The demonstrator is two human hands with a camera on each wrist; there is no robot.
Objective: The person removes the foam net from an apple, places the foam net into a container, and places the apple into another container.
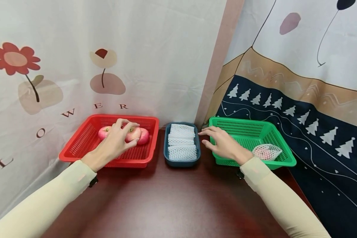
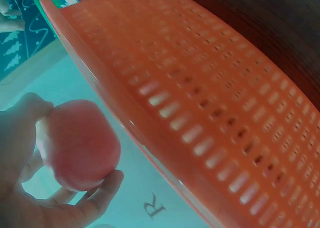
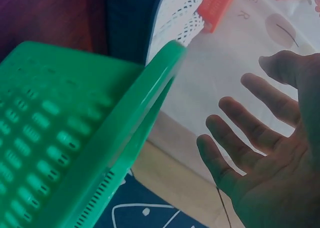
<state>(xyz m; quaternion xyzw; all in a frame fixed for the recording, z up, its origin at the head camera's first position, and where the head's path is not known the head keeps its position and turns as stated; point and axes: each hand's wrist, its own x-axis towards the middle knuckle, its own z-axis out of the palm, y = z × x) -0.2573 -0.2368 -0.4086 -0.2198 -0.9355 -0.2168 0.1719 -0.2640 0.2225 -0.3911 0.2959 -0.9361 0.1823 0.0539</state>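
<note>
My left hand (image 1: 114,142) grips an apple (image 1: 133,135) between thumb and fingers over the red basket (image 1: 72,149). In the left wrist view the held apple (image 2: 80,145) is raised above the basket's rim. Two more pink-red apples, one on the left (image 1: 103,132) and one on the right (image 1: 144,136), lie in that basket, partly hidden by my hand and the held apple. My right hand (image 1: 226,145) hovers over the left edge of the green basket (image 1: 241,120). Its fingers are spread and hold nothing in the right wrist view.
Between the baskets stands a dark blue tray (image 1: 182,164) with several white foam net sleeves (image 1: 182,152). One apple in a foam net (image 1: 266,152) lies in the green basket. Behind the dark wooden table (image 1: 178,198) hangs a printed curtain (image 1: 166,66).
</note>
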